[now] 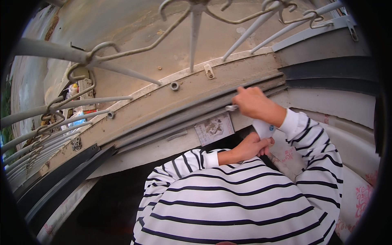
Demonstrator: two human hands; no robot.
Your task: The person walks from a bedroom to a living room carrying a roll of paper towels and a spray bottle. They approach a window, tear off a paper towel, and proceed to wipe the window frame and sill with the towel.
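My right hand (252, 101) is over the right part of the grey metal window track (183, 105). Its fingers are closed around a small whitish wad (231, 107), which looks like crumpled tissue or cloth; most of it is hidden in the hand. Close to my body, my left hand (252, 145) grips a white soft packet (263, 129) with a blue mark. The packet stands up between the two hands, partly behind the right wrist. On the inner sill, left of my hands, lies a flat printed booklet or card (214, 128) bearing writing and a picture.
Beyond the track runs a dusty outer ledge (245, 67) with a short pipe end (174, 86) and a metal bracket (209, 71). White security bars (193, 39) with curled ends rise outside it. Dark window frames (330, 72) stand at right, near a wall with red floral patterns (363, 196).
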